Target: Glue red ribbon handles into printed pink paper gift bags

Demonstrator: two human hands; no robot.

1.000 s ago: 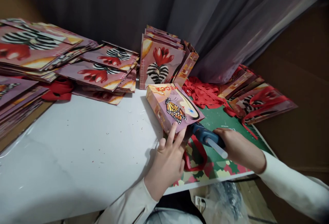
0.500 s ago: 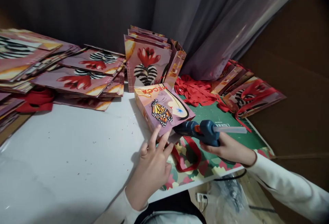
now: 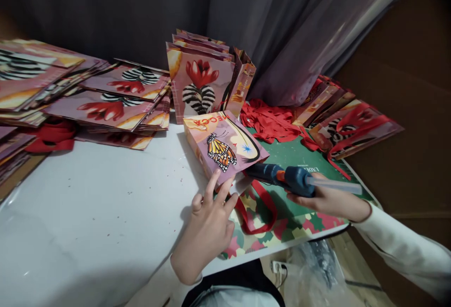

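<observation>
A purple paper bag with a butterfly print point(image 3: 225, 149) lies on the table, its opening toward me. My left hand point(image 3: 207, 227) rests its fingertips on the bag's near edge, fingers spread. My right hand point(image 3: 331, 196) is wrapped round a dark blue glue gun point(image 3: 298, 180) with a clear glue stick standing out of its back. The gun's front end is beside the bag's near right corner; its tip is hidden. A red ribbon loop point(image 3: 271, 213) hangs from the bag's opening onto the green patterned board point(image 3: 296, 156).
Flat bags point(image 3: 109, 109) are stacked at the left, with red ribbon point(image 3: 52, 135) beside them. Upright bags point(image 3: 200, 81) stand behind the butterfly bag. A red ribbon pile point(image 3: 269, 121) and more bags point(image 3: 352, 126) are at the back right. A socket point(image 3: 279, 267) shows below the table.
My right hand has moved right with the glue gun, drawing it partly away from the bag. My left hand has stayed on the bag.
</observation>
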